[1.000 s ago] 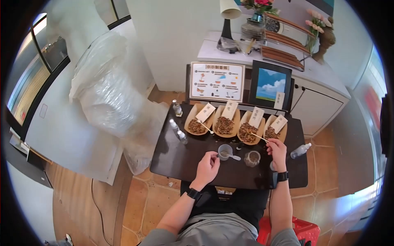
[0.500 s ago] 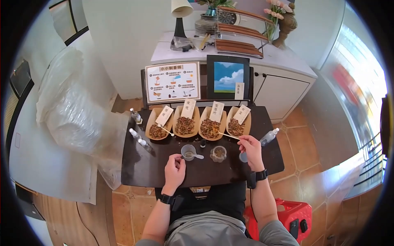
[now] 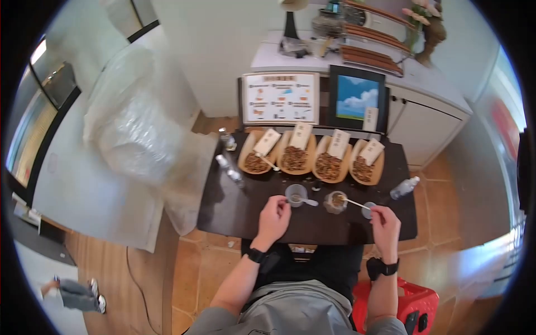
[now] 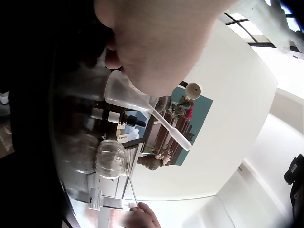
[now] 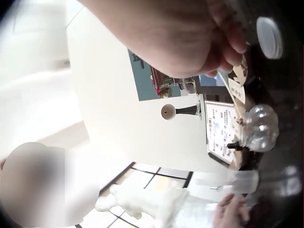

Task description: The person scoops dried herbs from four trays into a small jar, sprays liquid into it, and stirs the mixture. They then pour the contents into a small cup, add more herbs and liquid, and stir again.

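My right hand [image 3: 386,229] pinches the thin pale handle of a small spoon [image 3: 357,204]. The spoon's far end is at the mouth of a round ribbed glass jar [image 5: 262,128], which has dark bits inside in the head view. My left hand [image 3: 274,216] rests loosely curled on the table, fingertips right beside a clear plastic cup [image 3: 292,191]. A white plastic dropper [image 4: 176,137] leans out of that cup. Behind the jar stands a small dark dropper bottle [image 4: 114,116]. A round clear lid [image 5: 270,38] lies near my right fingers.
Several boat-shaped trays [image 3: 244,162] of dried brown bits with label cards line the back of the dark table [image 3: 251,215]. Another thin white spoon [image 3: 270,163] lies across the leftmost tray. Spray bottles [image 3: 405,188] stand at both sides, an instruction board [image 3: 281,97] behind.
My right hand has brought the spoon from the third tray toward me, to the jar's mouth. The left hand has stayed by the cup. The head view has swung left and back.
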`<state>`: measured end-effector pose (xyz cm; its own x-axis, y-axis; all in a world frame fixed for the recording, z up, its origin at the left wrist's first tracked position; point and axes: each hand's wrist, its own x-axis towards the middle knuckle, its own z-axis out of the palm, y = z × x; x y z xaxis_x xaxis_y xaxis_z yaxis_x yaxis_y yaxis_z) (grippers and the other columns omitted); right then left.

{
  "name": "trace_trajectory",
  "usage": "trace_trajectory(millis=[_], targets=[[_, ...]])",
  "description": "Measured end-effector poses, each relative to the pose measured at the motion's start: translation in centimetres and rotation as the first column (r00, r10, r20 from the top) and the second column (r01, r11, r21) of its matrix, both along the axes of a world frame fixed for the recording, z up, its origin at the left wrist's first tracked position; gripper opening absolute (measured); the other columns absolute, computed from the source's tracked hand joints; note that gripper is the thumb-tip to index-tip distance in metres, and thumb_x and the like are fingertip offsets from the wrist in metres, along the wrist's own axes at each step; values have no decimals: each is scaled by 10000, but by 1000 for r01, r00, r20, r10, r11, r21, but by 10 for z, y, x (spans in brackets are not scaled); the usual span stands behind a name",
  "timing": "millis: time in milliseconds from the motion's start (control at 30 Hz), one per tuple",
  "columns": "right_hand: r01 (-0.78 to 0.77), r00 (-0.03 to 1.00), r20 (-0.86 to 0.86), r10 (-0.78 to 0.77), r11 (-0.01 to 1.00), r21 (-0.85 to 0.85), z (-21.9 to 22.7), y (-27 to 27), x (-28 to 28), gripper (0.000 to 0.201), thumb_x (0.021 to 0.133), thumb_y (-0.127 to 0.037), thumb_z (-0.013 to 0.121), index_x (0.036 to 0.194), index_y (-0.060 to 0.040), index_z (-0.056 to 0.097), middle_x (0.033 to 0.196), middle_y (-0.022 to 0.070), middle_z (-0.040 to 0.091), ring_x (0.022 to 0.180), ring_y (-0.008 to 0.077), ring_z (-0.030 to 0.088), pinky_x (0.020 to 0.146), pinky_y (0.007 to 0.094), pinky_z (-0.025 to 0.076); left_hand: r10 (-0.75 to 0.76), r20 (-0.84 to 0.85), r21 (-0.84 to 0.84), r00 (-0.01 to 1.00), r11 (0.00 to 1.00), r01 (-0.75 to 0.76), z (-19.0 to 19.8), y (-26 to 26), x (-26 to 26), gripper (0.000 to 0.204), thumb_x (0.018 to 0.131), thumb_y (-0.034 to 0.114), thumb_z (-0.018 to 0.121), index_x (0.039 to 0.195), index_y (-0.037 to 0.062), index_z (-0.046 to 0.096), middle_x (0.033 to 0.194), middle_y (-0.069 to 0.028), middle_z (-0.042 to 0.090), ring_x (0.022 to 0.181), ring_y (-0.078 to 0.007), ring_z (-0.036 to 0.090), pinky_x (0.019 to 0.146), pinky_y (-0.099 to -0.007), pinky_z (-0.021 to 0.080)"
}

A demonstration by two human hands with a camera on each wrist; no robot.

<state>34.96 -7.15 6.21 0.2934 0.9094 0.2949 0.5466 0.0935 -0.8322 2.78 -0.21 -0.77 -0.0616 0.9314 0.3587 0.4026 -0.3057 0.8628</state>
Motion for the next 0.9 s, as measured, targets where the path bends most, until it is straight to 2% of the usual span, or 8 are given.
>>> trace_trajectory(millis=[100,133,200,233,267,333,767,900], targets=[[-38,992,127,21,991,129,17,-2,-11,99,957,49,643,1019,11,711,886,140,698,777,253,703,668,321,535,-21,30,-2,999,1000,21,1,-1,-1,229,971,63,697,1180,8,618,886,-79,684,644,-113,608,625,-276,501],[-48,992,119,32,990,132,18,0,-13,99,957,49,643,1019,11,711,886,140,698,777,253,703,668,321,535,-9,21,0,1000,1000,9,1,-1,-3,229,971,63,697,1180,8,618,886,-79,684,644,-113,608,625,-276,501],[-125,962,262,74,975,184,20,0,-11,115,942,71,640,1010,11,710,893,154,700,789,293,701,680,337,538,-31,33,7,999,1000,31,1,-1,-1,224,974,59,694,1177,5,616,869,-67,671,623,-105,582,611,-274,488],[-131,957,281,77,975,179,21,0,-11,120,929,81,642,1002,12,708,891,160,700,776,309,696,679,348,540,-28,43,-31,999,999,29,2,-1,-1,244,957,69,711,1180,25,623,868,-85,676,635,-161,600,635,-298,513],[-120,956,286,64,976,181,24,-1,-13,120,929,81,642,1002,12,708,891,160,700,776,309,696,679,348,540,-40,48,-28,998,999,41,3,0,-1,244,957,69,711,1180,25,623,868,-85,676,635,-161,600,635,-298,513],[-81,974,225,32,974,211,30,-3,-15,116,924,82,644,993,14,709,881,160,699,764,306,696,676,351,539,-19,12,10,1000,1000,19,3,-1,-1,219,972,51,694,1171,2,614,850,-57,657,610,-89,556,594,-263,468],[44,999,15,-46,991,124,2,2,-5,101,943,39,663,1008,6,734,873,107,719,709,170,686,644,288,530,-34,50,-27,998,999,35,2,0,-1,209,971,23,690,1160,14,602,844,-22,629,607,-64,520,568,-245,431],[57,977,-209,-48,998,37,-11,4,-3,110,969,17,661,1052,13,734,905,69,740,720,110,672,650,263,539,-37,38,-37,999,999,39,6,-2,-1,199,972,24,690,1151,12,602,859,-25,632,612,-62,523,573,-241,433]])
